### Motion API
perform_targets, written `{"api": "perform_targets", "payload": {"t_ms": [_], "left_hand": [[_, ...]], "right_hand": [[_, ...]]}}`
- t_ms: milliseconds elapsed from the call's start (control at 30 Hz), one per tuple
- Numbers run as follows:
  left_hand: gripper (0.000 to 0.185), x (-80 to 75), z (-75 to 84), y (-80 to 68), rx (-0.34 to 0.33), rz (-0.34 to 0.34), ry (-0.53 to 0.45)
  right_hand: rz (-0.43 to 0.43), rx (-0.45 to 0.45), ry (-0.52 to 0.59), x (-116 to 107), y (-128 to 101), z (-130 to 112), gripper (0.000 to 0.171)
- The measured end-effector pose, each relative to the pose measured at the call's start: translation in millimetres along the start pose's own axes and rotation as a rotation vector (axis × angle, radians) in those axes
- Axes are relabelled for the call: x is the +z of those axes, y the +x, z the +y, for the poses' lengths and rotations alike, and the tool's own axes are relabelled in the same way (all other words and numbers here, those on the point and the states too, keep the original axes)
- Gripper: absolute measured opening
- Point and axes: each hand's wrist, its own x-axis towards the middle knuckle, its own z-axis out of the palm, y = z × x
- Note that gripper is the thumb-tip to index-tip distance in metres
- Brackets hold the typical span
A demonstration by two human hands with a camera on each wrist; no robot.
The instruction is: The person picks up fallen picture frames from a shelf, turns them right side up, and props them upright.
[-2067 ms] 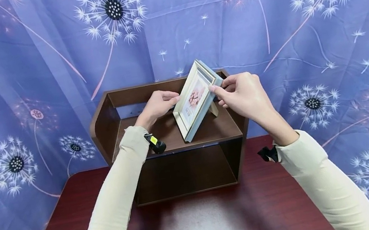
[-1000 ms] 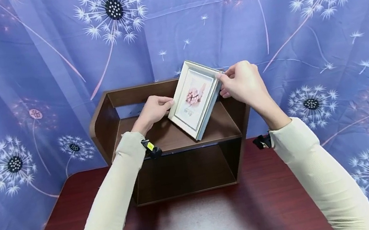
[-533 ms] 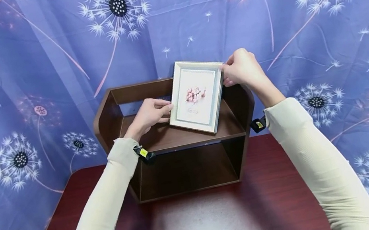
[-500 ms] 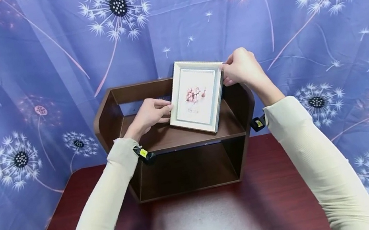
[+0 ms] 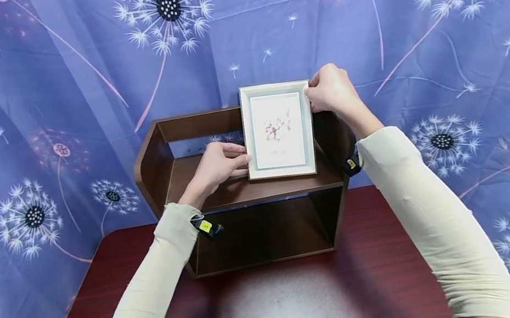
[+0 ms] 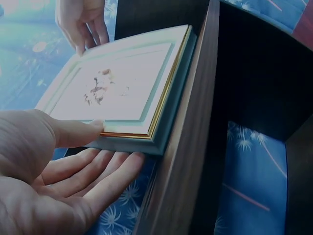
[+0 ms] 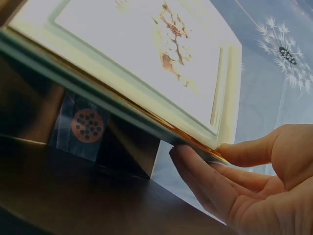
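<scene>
A picture frame [image 5: 278,131], pale with a blue-grey inner border and a pinkish flower picture, stands nearly upright at the right part of the brown shelf unit's upper board [image 5: 220,195]. My left hand [image 5: 218,169] pinches its left edge low down, thumb on the front and fingers behind. At the upper right corner, my right hand [image 5: 333,90] pinches the frame between thumb and fingers. In the left wrist view the bottom of the frame lies along the board's front part. The back of the frame is hidden in the head view.
The two-level shelf unit [image 5: 152,169] stands on a dark red table [image 5: 393,270], with raised side panels and a back rail. Behind it hangs a blue curtain [image 5: 254,25] printed with dandelions. Below the upper board is a lower compartment [image 5: 262,235].
The frame has turned from tilted and angled to nearly upright and facing forward. My right hand has risen with its corner, and my left hand has moved slightly lower along the left edge.
</scene>
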Motion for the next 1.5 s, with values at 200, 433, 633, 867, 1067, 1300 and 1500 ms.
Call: {"api": "perform_targets", "payload": {"t_ms": [200,433,633,867,1067,1300,1500], "left_hand": [[0.037,6.8,-3.4,-5.7,0.012,0.037,-0.033],[0.037,12.2,-5.9,-8.2,0.024,0.071,-0.006],[0.041,7.7,-4.5,-20.5,0.094,0.093,0.156],[0.038,-20.4,20.4,-67.1,0.328,0.228,0.518],[0.035,-52.2,40.3,-101.4,0.588,0.344,0.666],[0.051,-90.8,41.5,-129.4,0.662,0.456,0.857],[0.069,-123.8,24.5,-143.8,0.515,0.506,0.948]], "right_hand": [[0.014,0.002,-0.024,2.6,0.0,2.2,0.035],[0.010,-0.003,-0.036,2.0,-1.9,2.5,0.035],[-0.003,-0.021,-0.013,-2.3,-8.6,4.6,0.042],[-0.024,-0.088,0.049,-16.2,-33.2,4.9,0.089],[0.091,-0.253,0.137,-18.3,-63.9,14.4,0.072],[0.071,-0.386,0.086,-27.3,-88.1,43.3,0.065],[0.080,-0.396,-0.008,-24.8,-99.3,80.3,0.094]]}}
